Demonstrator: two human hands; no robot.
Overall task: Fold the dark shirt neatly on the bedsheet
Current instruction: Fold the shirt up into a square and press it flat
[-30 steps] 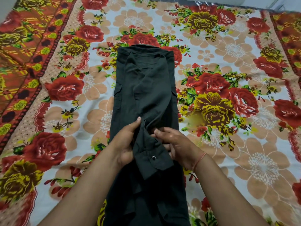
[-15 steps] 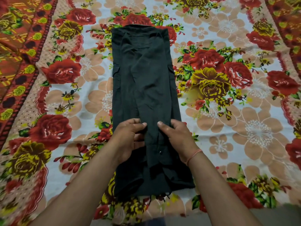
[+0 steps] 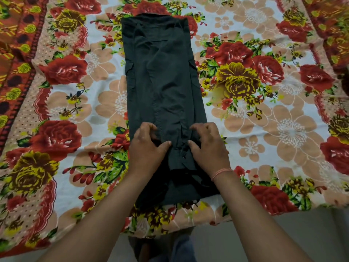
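Observation:
The dark shirt [image 3: 164, 82] lies on the floral bedsheet [image 3: 264, 129] as a long narrow strip, its sides folded in, running from the far end toward me. A sleeve with a snap-button cuff [image 3: 182, 159] lies along its middle near the lower end. My left hand [image 3: 147, 148] rests on the shirt left of the cuff, fingers curled and pressing the cloth. Right of the cuff, my right hand [image 3: 209, 146], a thread band on its wrist, presses with bent fingers. Whether either hand pinches cloth is not clear.
The bedsheet's near edge [image 3: 245, 214] runs just past the shirt's hem, with grey floor [image 3: 283, 239] below it. A red patterned border [image 3: 17, 53] runs down the left side, another at the far right. My legs show at the bottom centre.
The cuff that my hands held raised has been laid flat along the shirt. My hands have moved apart to either side of it. The view has shifted back, showing the hem and the sheet's edge.

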